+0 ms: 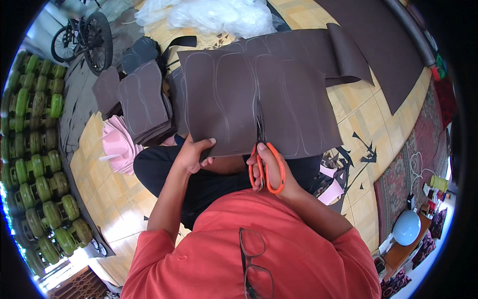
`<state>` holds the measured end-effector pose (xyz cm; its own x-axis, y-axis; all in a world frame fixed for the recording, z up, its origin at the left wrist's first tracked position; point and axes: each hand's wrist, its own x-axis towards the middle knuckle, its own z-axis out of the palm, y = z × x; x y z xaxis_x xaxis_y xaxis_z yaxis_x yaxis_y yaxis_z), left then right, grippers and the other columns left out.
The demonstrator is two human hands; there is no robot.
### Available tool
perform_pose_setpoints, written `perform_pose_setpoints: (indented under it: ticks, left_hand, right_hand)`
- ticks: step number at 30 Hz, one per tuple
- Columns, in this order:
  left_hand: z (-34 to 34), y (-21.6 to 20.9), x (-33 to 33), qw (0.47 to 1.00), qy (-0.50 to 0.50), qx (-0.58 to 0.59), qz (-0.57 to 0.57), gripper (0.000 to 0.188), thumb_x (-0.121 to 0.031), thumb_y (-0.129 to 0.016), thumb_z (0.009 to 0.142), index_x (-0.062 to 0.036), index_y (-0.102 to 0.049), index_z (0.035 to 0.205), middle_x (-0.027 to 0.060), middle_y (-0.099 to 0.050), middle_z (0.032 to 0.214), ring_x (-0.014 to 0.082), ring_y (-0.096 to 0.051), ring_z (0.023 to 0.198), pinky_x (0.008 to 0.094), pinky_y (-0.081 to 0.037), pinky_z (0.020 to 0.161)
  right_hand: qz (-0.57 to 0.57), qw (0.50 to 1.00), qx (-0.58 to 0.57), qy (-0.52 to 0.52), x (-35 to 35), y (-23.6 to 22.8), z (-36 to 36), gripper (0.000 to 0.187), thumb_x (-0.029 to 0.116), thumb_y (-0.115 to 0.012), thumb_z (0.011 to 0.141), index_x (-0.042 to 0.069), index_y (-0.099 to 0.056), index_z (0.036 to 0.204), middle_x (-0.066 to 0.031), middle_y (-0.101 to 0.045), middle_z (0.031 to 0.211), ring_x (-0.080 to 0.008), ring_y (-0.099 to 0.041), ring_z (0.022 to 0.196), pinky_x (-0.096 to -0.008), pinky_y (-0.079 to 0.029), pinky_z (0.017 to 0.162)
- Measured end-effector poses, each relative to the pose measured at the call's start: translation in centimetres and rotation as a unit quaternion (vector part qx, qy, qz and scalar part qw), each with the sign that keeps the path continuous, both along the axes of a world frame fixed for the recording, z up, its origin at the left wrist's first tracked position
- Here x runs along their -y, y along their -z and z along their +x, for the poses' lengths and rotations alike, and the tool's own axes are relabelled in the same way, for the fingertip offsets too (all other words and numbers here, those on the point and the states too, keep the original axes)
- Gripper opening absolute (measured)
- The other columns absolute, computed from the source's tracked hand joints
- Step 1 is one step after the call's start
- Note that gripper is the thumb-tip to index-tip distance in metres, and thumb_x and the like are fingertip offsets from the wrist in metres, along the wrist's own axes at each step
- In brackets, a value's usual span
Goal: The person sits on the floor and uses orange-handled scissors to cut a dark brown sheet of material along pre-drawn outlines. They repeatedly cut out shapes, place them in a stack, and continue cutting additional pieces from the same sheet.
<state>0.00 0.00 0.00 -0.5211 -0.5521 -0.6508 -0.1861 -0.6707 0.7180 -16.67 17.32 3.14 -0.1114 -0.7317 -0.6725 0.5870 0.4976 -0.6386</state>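
Observation:
A brown sheet (224, 104) marked with curved, sole-like outlines lies over my lap and reaches out in front of me. My left hand (191, 153) pinches its near edge, thumb on top and fingers beneath. Orange-handled scissors (275, 172) are gripped in my right hand (268, 167), with fingers through the loops. Their dark blades stand in a slit between two outlines, and the cut runs up the sheet from its near edge. Whether the blades are fully closed is hard to see.
Stacked cut brown pieces (144, 97) and pink sheets (119, 142) lie to the left. Dark offcuts (368, 149) litter the tiles at right. Farther off are a large brown roll (413, 35), clear plastic (219, 17), a bicycle (94, 42) and green gas cylinders (35, 144).

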Motion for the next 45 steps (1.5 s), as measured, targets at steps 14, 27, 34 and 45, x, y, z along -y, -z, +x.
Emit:
perform_pose_setpoints:
  ticks: [14,27,34,45]
  left_hand:
    - [2.1,-2.3,-3.5,1.0,0.012,-0.002,0.017,0.039,-0.001,-0.058,0.082,0.0008,-0.045,0.119,0.0139,-0.059,0.084,0.0176,-0.05,0.04,0.0239,-0.032,0.031]
    - [4.1,-1.2,-3.8,0.996,-0.002,-0.047,0.07,0.037,0.002,-0.056,0.083,0.0,-0.044,0.118,0.0135,-0.058,0.085,0.0169,-0.05,0.042,0.0247,-0.032,0.032]
    - [3.7,-2.1,-4.1,0.996,-0.027,-0.031,0.078,0.026,0.0,-0.057,0.081,0.0054,-0.05,0.105,0.0138,-0.057,0.071,0.0145,-0.046,0.038,0.0232,-0.034,0.032]
    - [4.3,-2.7,-4.2,0.993,-0.048,-0.02,0.103,0.025,0.0,-0.06,0.078,0.0082,-0.053,0.101,0.0163,-0.057,0.065,0.0145,-0.045,0.034,0.023,-0.032,0.029]
  right_hand:
    - [-0.012,0.994,-0.054,0.093,0.5,1.3,4.5,0.062,0.058,-0.03,0.096,0.001,-0.048,0.083,-0.0042,-0.041,0.056,-0.0143,-0.049,0.043,-0.0283,-0.042,0.039]
    - [-0.028,0.992,-0.112,0.056,1.8,1.3,3.6,0.058,0.055,-0.029,0.098,0.003,-0.046,0.077,-0.004,-0.04,0.054,-0.0149,-0.044,0.041,-0.0282,-0.041,0.039]
    - [-0.059,0.985,-0.148,0.06,2.7,3.0,2.2,0.06,0.055,-0.031,0.098,0.003,-0.047,0.073,-0.0041,-0.042,0.054,-0.0143,-0.043,0.039,-0.0274,-0.038,0.036]
    - [-0.049,0.986,-0.156,-0.011,3.2,4.2,-0.6,0.066,0.063,-0.039,0.092,-0.001,-0.052,0.081,-0.003,-0.043,0.053,-0.0128,-0.046,0.039,-0.0261,-0.04,0.037]
